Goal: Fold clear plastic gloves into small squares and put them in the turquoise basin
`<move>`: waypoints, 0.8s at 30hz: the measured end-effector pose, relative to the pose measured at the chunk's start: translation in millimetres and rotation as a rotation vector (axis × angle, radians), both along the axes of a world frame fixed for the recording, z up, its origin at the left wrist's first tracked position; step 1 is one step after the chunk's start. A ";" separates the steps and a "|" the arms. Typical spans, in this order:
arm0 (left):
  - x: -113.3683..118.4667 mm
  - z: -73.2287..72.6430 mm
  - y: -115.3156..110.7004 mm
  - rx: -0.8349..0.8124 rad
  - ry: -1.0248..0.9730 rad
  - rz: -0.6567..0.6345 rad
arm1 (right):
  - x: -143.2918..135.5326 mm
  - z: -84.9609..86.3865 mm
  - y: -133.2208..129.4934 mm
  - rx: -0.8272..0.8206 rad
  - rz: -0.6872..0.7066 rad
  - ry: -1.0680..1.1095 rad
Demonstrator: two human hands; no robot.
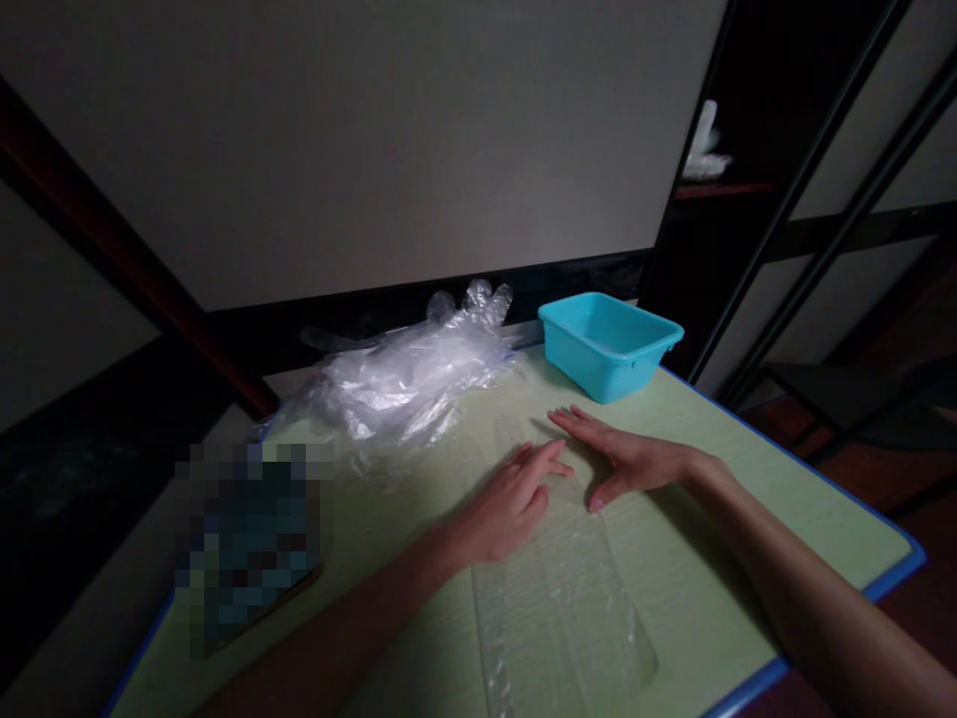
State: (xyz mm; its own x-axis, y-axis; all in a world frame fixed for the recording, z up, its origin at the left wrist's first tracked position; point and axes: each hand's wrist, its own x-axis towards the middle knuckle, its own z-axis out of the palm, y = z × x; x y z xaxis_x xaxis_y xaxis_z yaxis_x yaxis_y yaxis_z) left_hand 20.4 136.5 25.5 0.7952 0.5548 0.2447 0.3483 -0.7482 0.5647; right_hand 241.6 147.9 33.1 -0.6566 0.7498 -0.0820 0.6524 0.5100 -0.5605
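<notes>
A clear thin plastic sheet, shaped like a disposable glove (564, 608), lies flat on the pale green table, its wide end toward me. My left hand (515, 504) rests on its upper part, fingers stretched out and slightly curled, gripping nothing. To the right, my right hand (620, 454) is open with thumb and fingers apart, beside the glove's far end. Whether its fingertips touch the plastic I cannot tell. Part of the glove is hidden under my left hand and wrist.
A heap of crumpled clear plastic gloves (404, 384) lies at the back left. The turquoise basin (609, 349) stands at the back right corner. A blurred-out object (258, 548) sits at the left. Blue edging (889, 573) rims the table (748, 558); a cabinet (434, 150) stands behind.
</notes>
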 end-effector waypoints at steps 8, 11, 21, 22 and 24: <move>0.6 -1.7 2.6 -0.127 -0.084 0.026 | -2.1 1.3 -1.9 -0.023 -0.018 0.010; -0.7 1.5 0.6 -0.136 -0.122 0.001 | -2.3 3.1 -2.6 -0.031 -0.027 0.009; -1.0 2.2 -0.4 -0.042 -0.077 -0.030 | 0.6 4.0 -0.6 -0.003 -0.051 0.077; -0.9 2.4 -0.4 -0.032 -0.068 -0.031 | -0.1 3.7 -0.6 -0.005 -0.047 0.070; -0.9 3.0 -0.7 -0.020 -0.053 -0.030 | -1.5 3.2 -0.9 -0.005 -0.046 0.053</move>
State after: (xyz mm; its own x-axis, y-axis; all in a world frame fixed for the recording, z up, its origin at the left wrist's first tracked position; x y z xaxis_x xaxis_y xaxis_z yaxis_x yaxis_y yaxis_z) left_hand 19.5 135.8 28.5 0.7974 0.5365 0.2762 0.2953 -0.7461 0.5968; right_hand 240.1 147.0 36.2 -0.6247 0.7791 -0.0517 0.6444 0.4770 -0.5977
